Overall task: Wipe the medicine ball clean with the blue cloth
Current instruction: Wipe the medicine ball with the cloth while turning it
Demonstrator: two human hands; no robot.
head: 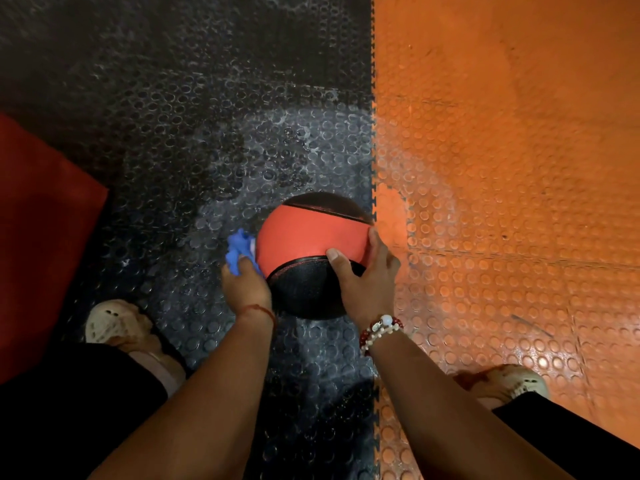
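Forearms (207, 393), 2x, bare, lower frame. Black studded mat (173, 133) centre-left; orange mat (502, 168) right. Medicine ball (311, 237), red/black, frame centre, on black mat at seam w/ orange. Right hand (367, 282): fingers spread, pressed on ball's right side. Left hand (246, 285): grips blue cloth (237, 251) against ball's left side.

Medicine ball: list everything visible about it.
The medicine ball is round, with a broad red band between two black, grainy-looking sections, likely rubber, split by thin grooves. It sits on the black studded floor mat, right beside the seam with the orange mat. The right hand rests on its right side, thumb across the top. The left hand holds the bunched blue cloth against its left side.
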